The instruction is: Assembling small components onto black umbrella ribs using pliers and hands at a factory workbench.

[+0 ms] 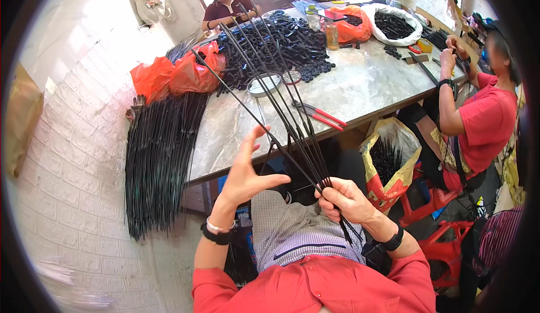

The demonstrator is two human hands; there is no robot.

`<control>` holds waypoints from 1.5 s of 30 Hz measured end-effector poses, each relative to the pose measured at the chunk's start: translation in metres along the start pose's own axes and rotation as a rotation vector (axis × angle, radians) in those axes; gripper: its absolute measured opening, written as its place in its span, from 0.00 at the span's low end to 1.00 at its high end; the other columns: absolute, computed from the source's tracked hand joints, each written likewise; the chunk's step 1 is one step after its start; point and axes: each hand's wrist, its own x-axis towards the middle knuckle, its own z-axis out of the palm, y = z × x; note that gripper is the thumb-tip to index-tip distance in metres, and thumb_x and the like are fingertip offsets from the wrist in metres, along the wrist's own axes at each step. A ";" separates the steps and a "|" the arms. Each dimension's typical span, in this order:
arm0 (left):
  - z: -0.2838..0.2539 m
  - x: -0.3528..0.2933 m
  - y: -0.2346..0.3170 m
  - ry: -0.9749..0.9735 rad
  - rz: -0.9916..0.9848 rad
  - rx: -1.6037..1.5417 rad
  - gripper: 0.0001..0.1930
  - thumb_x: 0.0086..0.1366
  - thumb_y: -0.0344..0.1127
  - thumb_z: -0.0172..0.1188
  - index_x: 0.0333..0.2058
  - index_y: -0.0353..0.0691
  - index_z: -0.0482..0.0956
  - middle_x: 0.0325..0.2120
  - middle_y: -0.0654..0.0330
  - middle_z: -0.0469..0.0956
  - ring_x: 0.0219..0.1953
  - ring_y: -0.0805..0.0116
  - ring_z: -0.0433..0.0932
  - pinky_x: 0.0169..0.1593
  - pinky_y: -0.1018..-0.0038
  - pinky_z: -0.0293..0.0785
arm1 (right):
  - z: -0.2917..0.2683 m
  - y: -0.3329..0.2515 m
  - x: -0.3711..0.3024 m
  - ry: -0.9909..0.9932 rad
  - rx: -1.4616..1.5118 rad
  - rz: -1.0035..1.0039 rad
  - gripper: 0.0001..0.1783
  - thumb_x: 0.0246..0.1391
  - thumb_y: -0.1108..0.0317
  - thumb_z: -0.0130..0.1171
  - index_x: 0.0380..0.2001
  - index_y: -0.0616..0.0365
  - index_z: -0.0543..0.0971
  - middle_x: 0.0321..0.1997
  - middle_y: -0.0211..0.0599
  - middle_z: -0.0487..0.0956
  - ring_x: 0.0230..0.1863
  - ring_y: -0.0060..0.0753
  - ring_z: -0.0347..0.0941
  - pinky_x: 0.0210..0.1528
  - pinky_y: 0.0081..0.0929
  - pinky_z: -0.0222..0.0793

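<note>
Beside a marbled table, we sat with our right hand clenched round a bundle of thin black rods, slanting upward above our lap. Our left hand was spread wide, raised, palm inward, fingertips near one rod; touching or apart, we couldn't tell. Beyond lay red-handled pliers and heaped black tubular parts.
</note>
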 end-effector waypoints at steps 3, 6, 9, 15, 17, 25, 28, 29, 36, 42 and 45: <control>0.026 0.024 -0.006 -0.080 0.203 -0.018 0.46 0.44 0.34 0.76 0.61 0.35 0.61 0.55 0.52 0.69 0.59 0.65 0.67 0.55 0.74 0.70 | 0.000 -0.006 0.002 -0.054 -0.029 0.058 0.10 0.67 0.65 0.43 0.40 0.61 0.70 0.22 0.25 0.66 0.18 0.16 0.60 0.20 0.17 0.59; 0.032 0.041 -0.005 -0.176 0.136 -0.076 0.35 0.48 0.31 0.73 0.56 0.34 0.68 0.46 0.56 0.77 0.53 0.68 0.73 0.53 0.74 0.72 | -0.006 -0.005 0.001 -0.174 0.017 0.189 0.12 0.67 0.62 0.44 0.42 0.61 0.70 0.23 0.27 0.69 0.20 0.18 0.65 0.23 0.18 0.65; 0.043 0.041 -0.013 -0.181 -0.056 -0.437 0.20 0.56 0.29 0.66 0.48 0.31 0.75 0.32 0.59 0.82 0.38 0.71 0.80 0.45 0.77 0.76 | -0.006 -0.018 -0.001 -0.185 0.007 0.221 0.15 0.66 0.62 0.45 0.48 0.62 0.68 0.26 0.28 0.70 0.22 0.19 0.68 0.26 0.19 0.69; 0.044 0.050 -0.009 -0.175 -0.062 -0.388 0.12 0.63 0.29 0.60 0.44 0.30 0.77 0.30 0.56 0.82 0.35 0.70 0.81 0.41 0.77 0.77 | -0.010 -0.032 0.006 -0.074 -0.052 0.194 0.16 0.66 0.65 0.46 0.51 0.64 0.68 0.30 0.32 0.74 0.29 0.22 0.74 0.30 0.21 0.72; 0.039 0.055 -0.007 -0.239 -0.026 -0.340 0.11 0.65 0.30 0.58 0.44 0.31 0.78 0.32 0.55 0.82 0.38 0.70 0.81 0.43 0.77 0.77 | -0.013 -0.029 0.011 -0.120 -0.051 0.202 0.13 0.65 0.66 0.47 0.46 0.64 0.71 0.30 0.31 0.74 0.29 0.22 0.74 0.31 0.22 0.72; 0.018 0.076 -0.004 -0.230 -0.019 -0.460 0.12 0.66 0.31 0.55 0.46 0.31 0.76 0.35 0.57 0.82 0.38 0.72 0.80 0.44 0.75 0.75 | -0.001 -0.063 0.038 -0.154 0.050 0.156 0.09 0.63 0.70 0.50 0.41 0.66 0.72 0.28 0.34 0.75 0.26 0.24 0.74 0.30 0.23 0.74; 0.020 0.068 -0.039 -0.339 -0.025 -0.275 0.11 0.66 0.30 0.55 0.45 0.32 0.76 0.35 0.59 0.81 0.38 0.74 0.78 0.44 0.76 0.74 | -0.006 -0.068 0.042 -0.177 0.079 0.105 0.09 0.62 0.71 0.50 0.41 0.67 0.73 0.28 0.35 0.75 0.25 0.24 0.75 0.28 0.23 0.74; 0.022 0.062 -0.045 -0.399 -0.057 -0.336 0.10 0.66 0.30 0.56 0.43 0.32 0.77 0.34 0.60 0.81 0.39 0.74 0.78 0.45 0.77 0.74 | -0.006 -0.071 0.042 -0.177 0.082 0.112 0.09 0.62 0.71 0.50 0.41 0.67 0.73 0.28 0.35 0.75 0.25 0.24 0.75 0.28 0.23 0.74; 0.033 0.059 -0.067 -0.550 -0.126 -0.476 0.06 0.66 0.28 0.55 0.38 0.32 0.78 0.33 0.61 0.80 0.38 0.73 0.78 0.45 0.76 0.73 | -0.009 -0.082 0.052 -0.184 0.065 0.145 0.09 0.61 0.72 0.50 0.40 0.67 0.74 0.26 0.36 0.75 0.25 0.26 0.74 0.26 0.23 0.73; 0.008 0.125 -0.082 -0.205 0.357 0.155 0.10 0.60 0.24 0.55 0.41 0.36 0.77 0.32 0.46 0.79 0.37 0.53 0.80 0.41 0.68 0.74 | -0.021 -0.090 0.073 -0.189 0.053 0.146 0.08 0.61 0.73 0.49 0.40 0.67 0.73 0.27 0.37 0.76 0.25 0.27 0.75 0.29 0.23 0.72; -0.023 0.170 -0.105 -0.088 0.285 0.332 0.16 0.48 0.16 0.54 0.38 0.36 0.78 0.29 0.48 0.79 0.36 0.53 0.80 0.41 0.65 0.74 | -0.032 -0.076 0.100 -0.196 -0.192 0.114 0.06 0.61 0.74 0.50 0.39 0.65 0.73 0.28 0.36 0.76 0.28 0.26 0.75 0.34 0.22 0.72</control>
